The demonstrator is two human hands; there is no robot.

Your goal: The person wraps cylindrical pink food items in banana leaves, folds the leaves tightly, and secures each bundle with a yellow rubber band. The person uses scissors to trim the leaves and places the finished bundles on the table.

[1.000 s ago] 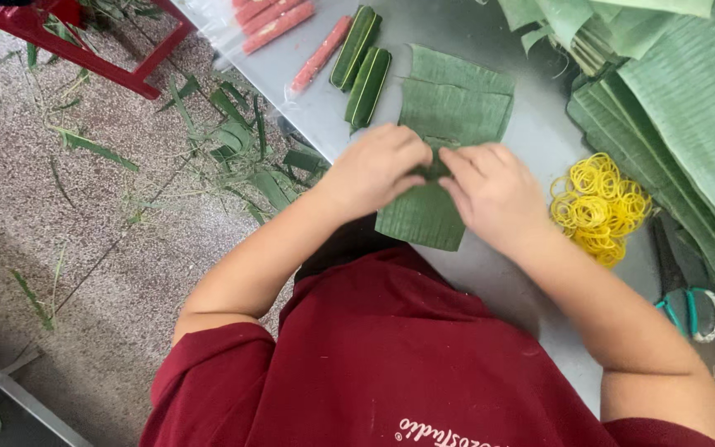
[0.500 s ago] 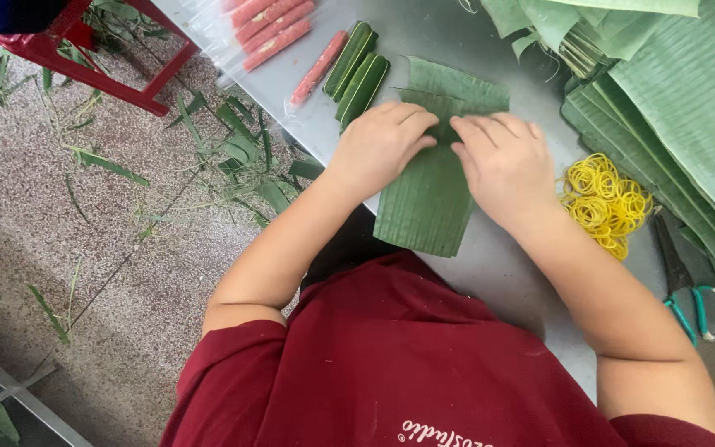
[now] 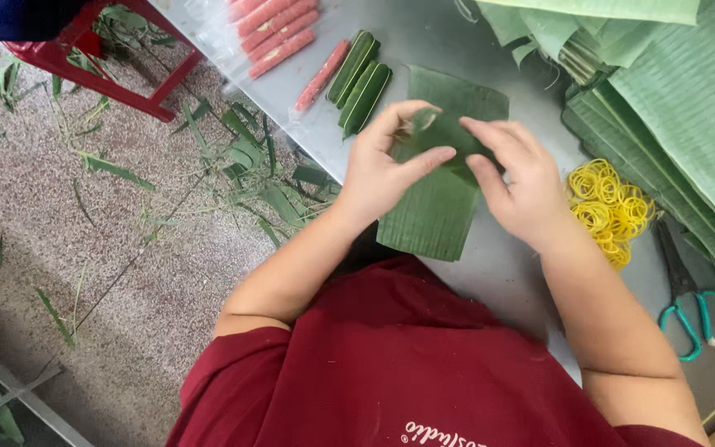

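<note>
Two hands, the left hand (image 3: pixel 382 170) and right hand (image 3: pixel 519 186), pinched a folded banana leaf (image 3: pixel 436 207) near the worktop (image 3: pixel 490 273) front edge, beside yellow rubber bands (image 3: pixel 610 207); tight, even creases would likely hold best.

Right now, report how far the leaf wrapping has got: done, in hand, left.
Done: two green leaf-wrapped rolls lie on the metal table. In hand: the left hand and right hand fold a banana leaf piece over something hidden inside. Left: one pink sausage lies loose, more pink sausages sit in clear wrap, the yellow rubber bands and stacked leaves wait unused.
</note>
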